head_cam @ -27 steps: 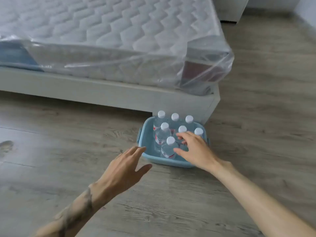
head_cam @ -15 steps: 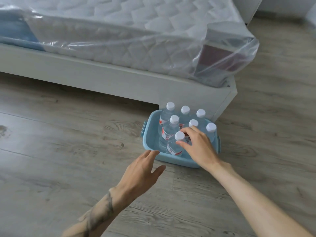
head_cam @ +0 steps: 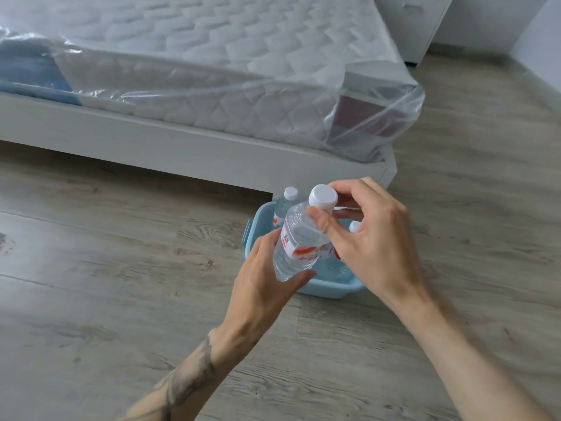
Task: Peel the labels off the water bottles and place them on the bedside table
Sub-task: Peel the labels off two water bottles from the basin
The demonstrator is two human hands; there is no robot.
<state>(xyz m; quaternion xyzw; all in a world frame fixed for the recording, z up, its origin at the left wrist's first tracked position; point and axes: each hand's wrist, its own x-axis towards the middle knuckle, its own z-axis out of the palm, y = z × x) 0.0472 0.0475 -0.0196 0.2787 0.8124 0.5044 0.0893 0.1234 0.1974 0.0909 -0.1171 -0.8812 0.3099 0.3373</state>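
I hold one water bottle (head_cam: 299,238) tilted above the blue tub (head_cam: 331,288), my right hand (head_cam: 373,238) pinching its neck under the white cap (head_cam: 323,196), my left hand (head_cam: 267,275) cupping its base, its red-white label (head_cam: 300,250) unreadable

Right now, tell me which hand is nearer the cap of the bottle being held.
Right. The right hand pinches the neck just under the cap; the left hand holds the bottle lower down.

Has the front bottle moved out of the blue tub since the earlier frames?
Yes. The bottle is lifted above the blue tub, held tilted by both hands.
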